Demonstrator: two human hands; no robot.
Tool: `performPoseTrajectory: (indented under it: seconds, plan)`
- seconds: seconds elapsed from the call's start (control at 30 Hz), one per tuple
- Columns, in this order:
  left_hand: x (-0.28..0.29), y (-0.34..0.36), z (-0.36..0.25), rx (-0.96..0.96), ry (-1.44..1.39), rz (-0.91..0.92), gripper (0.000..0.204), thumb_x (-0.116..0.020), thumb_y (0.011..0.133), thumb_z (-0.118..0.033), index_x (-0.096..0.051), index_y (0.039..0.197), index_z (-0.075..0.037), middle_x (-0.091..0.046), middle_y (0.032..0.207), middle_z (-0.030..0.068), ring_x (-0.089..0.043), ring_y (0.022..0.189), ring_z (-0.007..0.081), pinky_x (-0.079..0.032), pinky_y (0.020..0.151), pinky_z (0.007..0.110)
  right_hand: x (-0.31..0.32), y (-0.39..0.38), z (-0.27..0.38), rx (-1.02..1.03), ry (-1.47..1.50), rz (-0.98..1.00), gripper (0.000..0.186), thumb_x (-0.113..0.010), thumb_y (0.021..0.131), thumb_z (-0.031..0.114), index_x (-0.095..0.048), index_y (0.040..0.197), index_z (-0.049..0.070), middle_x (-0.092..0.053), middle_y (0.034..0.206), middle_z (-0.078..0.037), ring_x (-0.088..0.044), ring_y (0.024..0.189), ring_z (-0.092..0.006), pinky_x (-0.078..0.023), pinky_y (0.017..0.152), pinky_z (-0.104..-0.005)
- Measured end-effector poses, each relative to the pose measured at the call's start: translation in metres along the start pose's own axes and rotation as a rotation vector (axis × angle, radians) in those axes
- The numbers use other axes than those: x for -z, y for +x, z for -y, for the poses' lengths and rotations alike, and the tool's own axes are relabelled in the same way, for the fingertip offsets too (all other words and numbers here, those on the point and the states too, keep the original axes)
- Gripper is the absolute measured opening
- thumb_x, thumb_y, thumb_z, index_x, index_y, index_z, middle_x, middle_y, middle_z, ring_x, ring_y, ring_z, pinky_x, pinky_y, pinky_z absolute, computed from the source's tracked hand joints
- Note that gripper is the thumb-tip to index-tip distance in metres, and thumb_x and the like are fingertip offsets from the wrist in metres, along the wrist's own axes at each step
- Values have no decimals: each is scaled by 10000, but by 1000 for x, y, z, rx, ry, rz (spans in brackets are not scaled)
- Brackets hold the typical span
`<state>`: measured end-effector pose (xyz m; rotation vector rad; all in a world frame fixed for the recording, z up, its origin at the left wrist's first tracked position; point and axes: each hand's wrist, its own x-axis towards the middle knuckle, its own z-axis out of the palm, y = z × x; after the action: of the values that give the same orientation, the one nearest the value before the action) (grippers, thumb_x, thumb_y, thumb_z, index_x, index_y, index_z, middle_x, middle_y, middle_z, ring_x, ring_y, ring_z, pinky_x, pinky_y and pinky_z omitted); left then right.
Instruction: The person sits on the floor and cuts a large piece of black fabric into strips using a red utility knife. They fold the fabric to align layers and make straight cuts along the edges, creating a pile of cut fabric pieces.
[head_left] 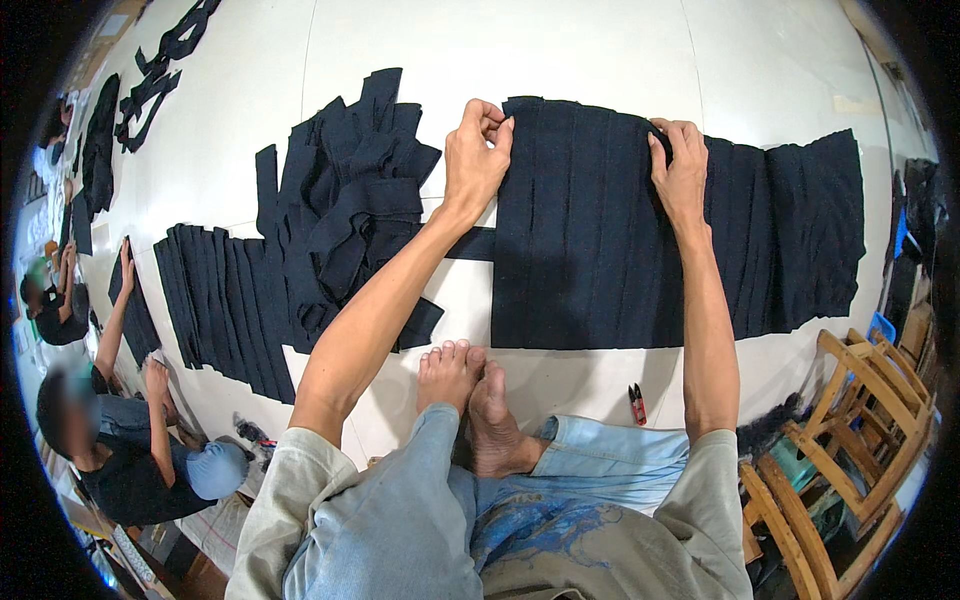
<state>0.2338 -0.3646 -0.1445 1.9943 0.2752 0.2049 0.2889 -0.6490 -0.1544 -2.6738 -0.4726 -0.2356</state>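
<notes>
My left hand pinches the top left corner of a dark navy fabric piece, which lies on the pale tiled floor with vertical strips or creases across it. My right hand grips the same top edge farther right, fingers curled over it. Beyond my right hand, more dark, rippled fabric strips continue rightward. Left of my left hand lies a loose heap of dark strips, with a row of overlapping strips beside it.
Red-handled snips lie near my bare feet. Wooden stools crowd the lower right. On the left, seated co-workers handle dark strips. More strips lie at upper left.
</notes>
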Motion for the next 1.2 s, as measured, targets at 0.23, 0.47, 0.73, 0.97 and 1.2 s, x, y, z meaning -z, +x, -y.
performPoseTrajectory:
  seconds: [0.23, 0.47, 0.73, 0.97, 1.2]
  plan:
    - [4, -9, -9, -66, -99, 113, 236, -638, 915, -100, -620, 1130, -4, -710, 957, 150, -674, 822, 203, -529, 741, 333, 17, 6, 9, 70, 0, -12, 259, -674, 851, 88, -602, 1100, 66, -605, 1060, -112, -567, 1058, -295, -394, 962, -424]
    - [10, -60, -23, -639, -25, 279, 240, -661, 848, 25, -689, 1077, -44, -718, 1054, 107, -694, 928, 266, -539, 809, 362, 24, -11, 2, 101, -19, -136, 195, -668, 860, 63, -623, 1050, 61, -673, 1053, -70, -614, 1047, -250, -371, 1058, -458]
    - [23, -65, -66, -173, -213, -22, 204, -619, 902, 39, -643, 1098, -11, -721, 961, 94, -685, 792, 106, -532, 620, 216, 70, -24, 10, -28, 306, -531, 93, -585, 941, 58, -627, 1021, 35, -677, 997, -90, -637, 972, -293, -406, 1042, -456]
    - [-16, 17, -15, 109, 40, 38, 136, -586, 931, -52, -605, 986, 71, -652, 677, 125, -600, 567, 156, -480, 563, 298, 13, 32, -10, -61, 48, 37, 175, -579, 962, 203, -631, 1035, 53, -673, 1017, -119, -618, 911, -315, -415, 920, -415]
    - [-10, 10, -13, 111, 39, 42, 133, -574, 929, -42, -577, 986, 78, -622, 638, 129, -582, 535, 159, -466, 541, 311, 12, 22, -15, 39, -31, -58, 147, -592, 954, 188, -631, 1021, 63, -672, 1007, -84, -623, 906, -281, -413, 900, -408]
